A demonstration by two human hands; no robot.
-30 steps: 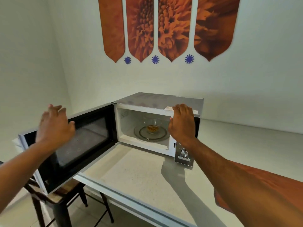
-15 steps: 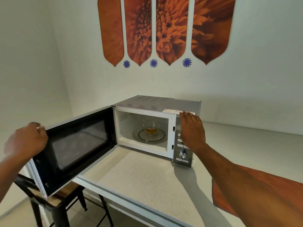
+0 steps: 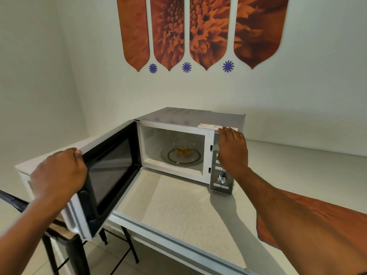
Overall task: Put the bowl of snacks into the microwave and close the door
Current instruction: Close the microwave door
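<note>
A silver microwave [image 3: 190, 116] stands on the white speckled counter [image 3: 178, 211], and its door [image 3: 111, 171] is swung wide to the left. Inside, a clear glass bowl of orange snacks [image 3: 183, 149] sits on the glass turntable [image 3: 195, 157]. My left hand [image 3: 59, 175] grips the top outer edge of the door, fingers curled over it. My right hand [image 3: 233, 149] lies flat against the control panel [image 3: 221, 183] at the microwave's right front, fingers up to the top edge.
A dark stool [image 3: 65, 243] stands below the open door, left of the counter's front edge. An orange cloth [image 3: 327, 215] lies on the counter at the right, under my right forearm. Orange flower panels [image 3: 198, 30] hang on the wall behind.
My left hand has come down from the air onto the door's outer edge and taken hold of it. My right hand slid right from the cavity's frame onto the control panel.
</note>
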